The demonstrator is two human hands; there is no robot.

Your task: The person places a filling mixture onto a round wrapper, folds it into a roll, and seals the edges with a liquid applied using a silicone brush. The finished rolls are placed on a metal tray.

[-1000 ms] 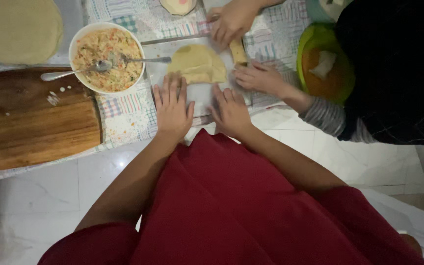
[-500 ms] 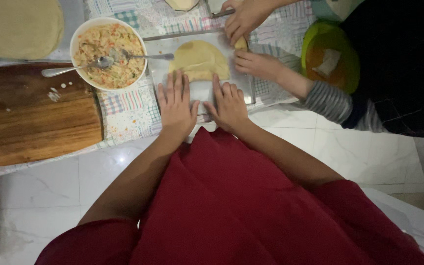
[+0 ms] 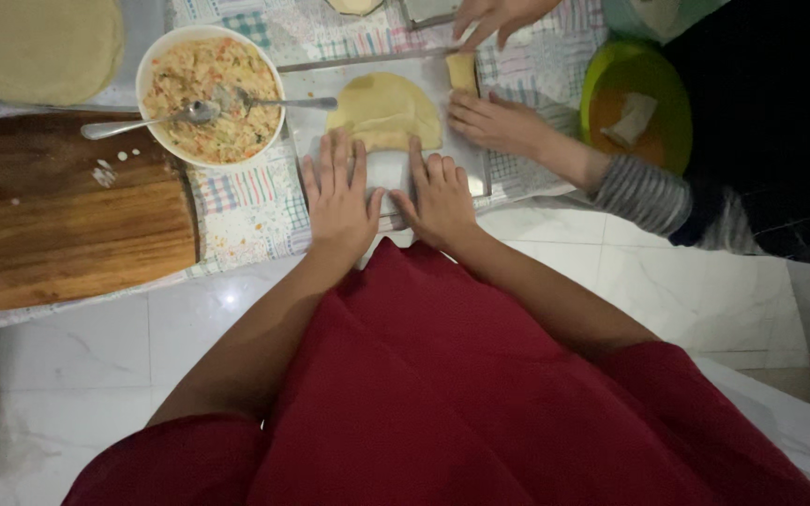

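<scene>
Both hands have slid closer, so now my left hand (image 3: 337, 199) and right hand (image 3: 440, 197) lie flat and open beside the folded dough (image 3: 384, 111) on the tray (image 3: 386, 173), holding nothing.

Bowl (image 3: 210, 94) blocks left; co-worker's hand (image 3: 497, 124) crowds dough (image 3: 384, 112) (right side).

Home kitchen floor; patchwork cloth (image 3: 255, 201), filling bowl (image 3: 209, 94), wooden board (image 3: 67, 225)
</scene>
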